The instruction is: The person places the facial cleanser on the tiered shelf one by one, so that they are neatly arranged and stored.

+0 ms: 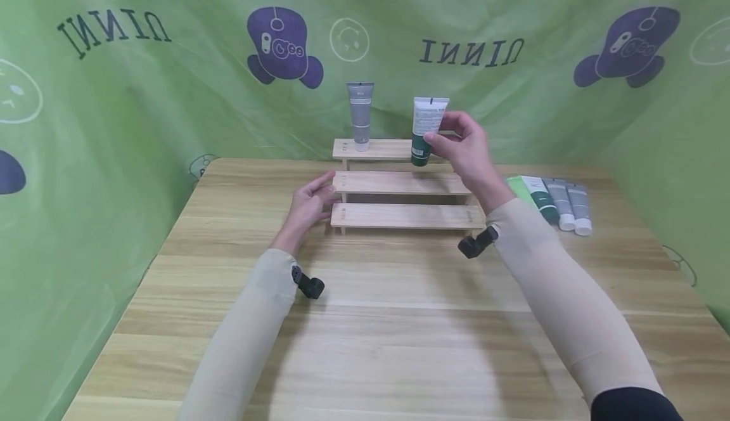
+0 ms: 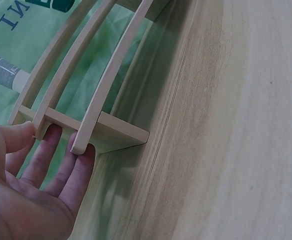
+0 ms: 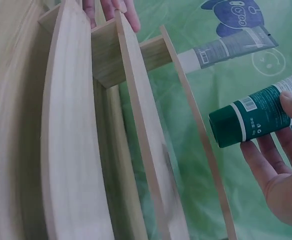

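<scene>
At the upper middle of the head view, the green-and-white tube (image 1: 426,116) is pinched between the thumb and fingers of the right hand (image 1: 466,148), the nearer hand. It lies left of this palm, its long axis almost upright, with the dark green cap (image 3: 226,126) downward. In the right wrist view, this cap points toward the top board (image 1: 390,149), but a gap separates them. Farther left, the grey tube (image 1: 361,110) stands on that board. At the centre, the left hand (image 1: 308,207) grips the left end of the wooden rack (image 1: 405,183).

The rack (image 1: 399,182) at twelve o'clock is smooth, matt wood; the tube (image 1: 422,126) at one, smooth, faintly glossy plastic. The table (image 1: 376,357) looks wood-grained and satiny, the backdrop (image 1: 205,110) creased, softly shiny.
</scene>
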A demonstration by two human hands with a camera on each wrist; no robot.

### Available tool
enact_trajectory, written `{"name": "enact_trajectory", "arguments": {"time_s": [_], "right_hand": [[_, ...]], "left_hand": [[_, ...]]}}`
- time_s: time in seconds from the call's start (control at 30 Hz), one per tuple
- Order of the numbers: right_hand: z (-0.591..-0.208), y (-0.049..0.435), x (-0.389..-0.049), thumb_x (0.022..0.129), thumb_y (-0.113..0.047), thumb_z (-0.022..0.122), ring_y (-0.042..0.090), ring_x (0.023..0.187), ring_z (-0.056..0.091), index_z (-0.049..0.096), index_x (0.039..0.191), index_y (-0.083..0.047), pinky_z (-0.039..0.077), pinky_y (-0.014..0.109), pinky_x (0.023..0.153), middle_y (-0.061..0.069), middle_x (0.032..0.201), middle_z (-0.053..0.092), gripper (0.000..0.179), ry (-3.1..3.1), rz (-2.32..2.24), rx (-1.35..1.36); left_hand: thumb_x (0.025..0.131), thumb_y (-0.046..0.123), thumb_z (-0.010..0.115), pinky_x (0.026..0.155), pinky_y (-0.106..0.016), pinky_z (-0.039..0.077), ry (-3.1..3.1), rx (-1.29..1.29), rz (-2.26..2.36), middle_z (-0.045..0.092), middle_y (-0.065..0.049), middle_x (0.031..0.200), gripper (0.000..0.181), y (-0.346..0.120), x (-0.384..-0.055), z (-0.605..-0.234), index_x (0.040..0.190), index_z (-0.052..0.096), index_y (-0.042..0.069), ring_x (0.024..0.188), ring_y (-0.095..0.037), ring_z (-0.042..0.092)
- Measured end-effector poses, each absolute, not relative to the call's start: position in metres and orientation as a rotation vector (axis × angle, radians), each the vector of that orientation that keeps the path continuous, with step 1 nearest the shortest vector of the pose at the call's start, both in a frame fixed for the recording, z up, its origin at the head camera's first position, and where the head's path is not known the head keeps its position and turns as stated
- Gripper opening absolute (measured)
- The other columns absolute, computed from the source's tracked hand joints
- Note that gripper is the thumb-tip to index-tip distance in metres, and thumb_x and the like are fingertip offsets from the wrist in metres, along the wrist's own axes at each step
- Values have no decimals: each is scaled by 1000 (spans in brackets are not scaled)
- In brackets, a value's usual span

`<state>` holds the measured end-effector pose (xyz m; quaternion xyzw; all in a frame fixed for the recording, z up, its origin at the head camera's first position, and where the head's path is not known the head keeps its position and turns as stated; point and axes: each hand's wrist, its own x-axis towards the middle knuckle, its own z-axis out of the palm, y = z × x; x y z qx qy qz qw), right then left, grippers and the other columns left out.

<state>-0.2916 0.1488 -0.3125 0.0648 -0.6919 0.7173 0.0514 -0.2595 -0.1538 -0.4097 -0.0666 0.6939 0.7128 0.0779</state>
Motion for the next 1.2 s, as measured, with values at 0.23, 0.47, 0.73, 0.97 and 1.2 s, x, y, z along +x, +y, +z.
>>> {"name": "enact_trajectory", "arguments": {"time_s": [0.23, 0.47, 0.73, 0.97, 1.2], "right_hand": [[-308, 133, -310, 87, 4, 75, 31, 115, 62, 60, 123, -5, 59, 33, 90, 12, 121, 61, 40, -2034, 2212, 171], [-307, 125, -320, 88, 5, 74, 31, 116, 62, 60, 123, -6, 59, 34, 92, 12, 122, 61, 40, -2042, 2201, 133], [-311, 119, -326, 88, 5, 73, 31, 115, 62, 60, 124, -5, 58, 35, 93, 12, 121, 61, 39, -2057, 2189, 136], [-313, 118, -328, 89, 4, 73, 30, 115, 62, 59, 124, -5, 58, 33, 93, 12, 123, 62, 39, -2081, 2165, 120], [-314, 117, -327, 89, 4, 73, 30, 116, 62, 59, 126, -5, 58, 33, 93, 13, 124, 61, 40, -2085, 2156, 126]], "left_hand": [[103, 15, 58, 96, -45, 56, 2066, -195, 2146, 57, -12, 141, 46, -155, -259, -409, 147, 52, 25, 117, -34, 61], [103, 15, 57, 95, -43, 57, 2085, -197, 2135, 57, -12, 139, 45, -153, -260, -410, 146, 53, 26, 117, -33, 62], [102, 14, 58, 95, -42, 57, 2073, -205, 2144, 57, -11, 141, 46, -153, -260, -409, 146, 53, 26, 117, -32, 62], [103, 14, 56, 96, -43, 56, 2073, -209, 2131, 57, -13, 141, 46, -153, -259, -408, 147, 52, 26, 119, -34, 61], [103, 14, 56, 96, -43, 56, 2077, -223, 2124, 57, -13, 141, 46, -153, -257, -407, 147, 51, 26, 118, -35, 62]]}}
